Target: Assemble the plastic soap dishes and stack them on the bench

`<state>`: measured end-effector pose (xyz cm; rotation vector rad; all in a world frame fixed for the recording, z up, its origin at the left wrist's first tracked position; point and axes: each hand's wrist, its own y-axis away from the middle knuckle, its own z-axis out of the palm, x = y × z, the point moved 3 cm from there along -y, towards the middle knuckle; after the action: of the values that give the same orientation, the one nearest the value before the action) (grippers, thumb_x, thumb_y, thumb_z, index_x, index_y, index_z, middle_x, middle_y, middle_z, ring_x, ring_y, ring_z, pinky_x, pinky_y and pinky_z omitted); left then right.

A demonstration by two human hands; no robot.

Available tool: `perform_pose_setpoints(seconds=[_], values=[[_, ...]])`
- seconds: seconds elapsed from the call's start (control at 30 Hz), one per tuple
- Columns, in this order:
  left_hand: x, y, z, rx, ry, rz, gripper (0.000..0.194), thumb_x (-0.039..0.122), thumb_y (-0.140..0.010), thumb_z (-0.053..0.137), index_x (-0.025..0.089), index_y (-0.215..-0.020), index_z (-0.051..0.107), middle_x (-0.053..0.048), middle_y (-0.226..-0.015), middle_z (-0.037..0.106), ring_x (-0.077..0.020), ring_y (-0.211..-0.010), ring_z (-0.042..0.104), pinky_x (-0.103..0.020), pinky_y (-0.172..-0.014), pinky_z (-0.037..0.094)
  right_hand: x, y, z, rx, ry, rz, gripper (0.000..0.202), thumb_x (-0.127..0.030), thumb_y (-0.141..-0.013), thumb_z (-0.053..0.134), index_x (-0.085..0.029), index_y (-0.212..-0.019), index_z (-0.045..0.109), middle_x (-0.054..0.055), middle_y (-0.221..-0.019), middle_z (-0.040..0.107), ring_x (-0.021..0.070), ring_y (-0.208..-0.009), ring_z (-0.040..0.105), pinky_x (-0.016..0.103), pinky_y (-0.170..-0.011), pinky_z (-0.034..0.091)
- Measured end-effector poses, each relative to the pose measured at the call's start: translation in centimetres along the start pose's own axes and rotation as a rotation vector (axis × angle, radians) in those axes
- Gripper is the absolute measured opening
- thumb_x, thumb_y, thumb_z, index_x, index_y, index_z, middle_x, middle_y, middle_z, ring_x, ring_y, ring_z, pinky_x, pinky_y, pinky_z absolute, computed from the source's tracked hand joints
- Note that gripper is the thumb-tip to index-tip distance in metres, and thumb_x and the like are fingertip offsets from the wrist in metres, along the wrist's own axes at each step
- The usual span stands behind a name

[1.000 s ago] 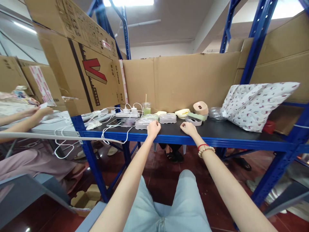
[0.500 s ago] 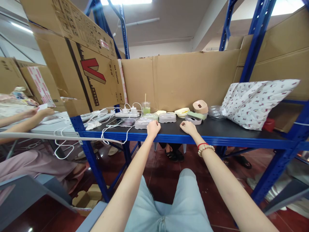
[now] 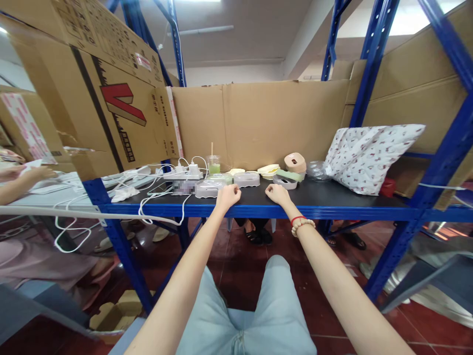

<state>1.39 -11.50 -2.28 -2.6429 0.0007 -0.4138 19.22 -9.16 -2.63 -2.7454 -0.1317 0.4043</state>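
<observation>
My left hand (image 3: 228,196) rests at the front edge of the black tabletop (image 3: 254,198), fingers curled in and nothing showing in them. Beside it lies a grey plastic piece under clear wrap (image 3: 207,189), and just behind is a grey oval plastic part (image 3: 247,180). My right hand (image 3: 278,194) is also closed on the edge, a little apart from the left, with no object visible in it. Close behind it sit a grey plastic frame (image 3: 284,184), a light green strip (image 3: 290,175), yellow plastic parts (image 3: 268,170) and a pink plastic shell (image 3: 295,161).
A cup with green drink (image 3: 213,166) and a power strip with white cables (image 3: 183,172) stand at the left. On the right are clear plastic (image 3: 318,171) and a patterned bag (image 3: 369,158). Cardboard walls (image 3: 277,123) and blue posts (image 3: 369,74) enclose the table.
The view has turned slightly right, so the surroundings sit farther left in the picture. Both hands keep their closed pose at the table edge.
</observation>
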Motion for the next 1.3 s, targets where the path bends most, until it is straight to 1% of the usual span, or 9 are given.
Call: perform_pose_setpoints(seconds=[0.23, 0.43, 0.53, 0.63, 0.77, 0.93, 1.1, 1.2, 1.3], values=[[0.2, -0.6, 0.2, -0.05, 0.008, 0.061, 0.023, 0.015, -0.072, 0.047, 0.023, -0.072, 0.069, -0.006, -0.079, 0.073, -0.024, -0.085, 0.066, -0.027, -0.069, 0.046, 0.0, -0.2, -0.4, -0.037, 0.024, -0.049, 0.023, -0.02, -0.082, 0.048, -0.022, -0.091, 0.069, 0.004, -0.094, 0.071, 0.017, -0.088, 0.065, 0.022, -0.07, 0.046], [0.4, -1.3, -0.6, -0.022, 0.116, 0.109, 0.019, 0.018, -0.071, 0.047, 0.023, -0.065, 0.065, -0.001, -0.067, 0.07, -0.0213, -0.075, 0.065, -0.025, -0.064, 0.043, 1.2, -2.2, -1.7, -0.041, 0.084, -0.128, 0.018, -0.017, -0.076, 0.056, -0.024, -0.086, 0.069, 0.001, -0.084, 0.071, 0.0165, -0.084, 0.064, 0.022, -0.071, 0.044], [0.4, -0.9, -1.2, 0.028, 0.209, 0.103, 0.026, 0.021, -0.076, 0.038, 0.023, -0.071, 0.064, 0.001, -0.059, 0.065, -0.017, -0.063, 0.062, -0.024, -0.059, 0.042, 3.2, -3.8, -3.5, 0.033, 0.086, -0.071, 0.021, -0.016, -0.078, 0.051, -0.024, -0.09, 0.067, 0.002, -0.088, 0.07, 0.0172, -0.089, 0.063, 0.022, -0.073, 0.044], [0.3, 0.1, -1.5, 0.072, 0.495, 0.122, 0.023, 0.023, -0.071, 0.039, 0.022, -0.062, 0.061, 0.003, -0.049, 0.055, -0.0137, -0.048, 0.054, -0.023, -0.052, 0.04, 5.6, -5.4, -5.5, 0.133, 0.051, 0.041, 0.021, -0.016, -0.078, 0.05, -0.023, -0.089, 0.066, 0.002, -0.09, 0.069, 0.0174, -0.09, 0.063, 0.022, -0.071, 0.044], [0.2, 1.4, -2.1, 0.274, 0.774, 0.136, 0.02, 0.025, -0.067, 0.043, 0.021, -0.054, 0.058, 0.001, -0.06, 0.055, -0.0103, -0.045, 0.049, -0.022, -0.047, 0.041, 7.8, -7.2, -6.9, 0.303, -0.033, 0.222, 0.027, -0.019, -0.079, 0.045, -0.019, -0.1, 0.062, 0.008, -0.099, 0.064, 0.0196, -0.092, 0.061, 0.027, -0.075, 0.045], [1.4, 0.5, -3.2, 0.353, 0.956, 0.267, 0.022, 0.018, -0.069, 0.043, 0.019, -0.053, 0.057, 0.0, -0.062, 0.053, -0.0091, -0.046, 0.05, -0.02, -0.044, 0.042, 8.9, -9.8, -6.0, 0.429, -0.109, 0.373, 0.039, -0.029, -0.072, 0.053, -0.016, -0.108, 0.055, 0.015, -0.108, 0.054, 0.0299, -0.106, 0.053, 0.041, -0.086, 0.042], [2.3, -2.1, -3.6, 0.486, 1.006, 0.271, 0.023, 0.015, -0.071, 0.043, 0.021, -0.053, 0.056, -0.001, -0.057, 0.052, -0.0138, -0.061, 0.054, -0.02, -0.048, 0.044, 10.6, -13.5, -4.6, 0.554, -0.2, 0.535, 0.082, -0.046, -0.051, 0.07, -0.017, -0.123, 0.043, 0.021, -0.123, 0.042, 0.04, -0.114, 0.043, 0.05, -0.09, 0.035], [2.6, -3.9, -3.3, 0.486, 1.075, 0.225, 0.023, 0.016, -0.071, 0.043, 0.021, -0.052, 0.055, 0.0, -0.056, 0.051, -0.0131, -0.058, 0.052, -0.021, -0.051, 0.044, 11.0, -15.4, -3.9, 0.48, -0.141, 0.478, 0.09, -0.046, -0.049, 0.072, -0.016, -0.127, 0.04, 0.023, -0.128, 0.039, 0.042, -0.119, 0.04, 0.052, -0.093, 0.032], [2.7, -6.4, -3.2, 0.418, 1.116, 0.176, 0.021, 0.018, -0.068, 0.044, 0.021, -0.051, 0.055, -0.001, -0.058, 0.053, -0.0142, -0.062, 0.052, -0.022, -0.053, 0.043, 11.3, -16.4, -3.1, 0.399, -0.08, 0.434, 0.086, -0.043, -0.049, 0.073, -0.017, -0.126, 0.045, 0.022, -0.129, 0.039, 0.0415, -0.119, 0.041, 0.052, -0.093, 0.033]])
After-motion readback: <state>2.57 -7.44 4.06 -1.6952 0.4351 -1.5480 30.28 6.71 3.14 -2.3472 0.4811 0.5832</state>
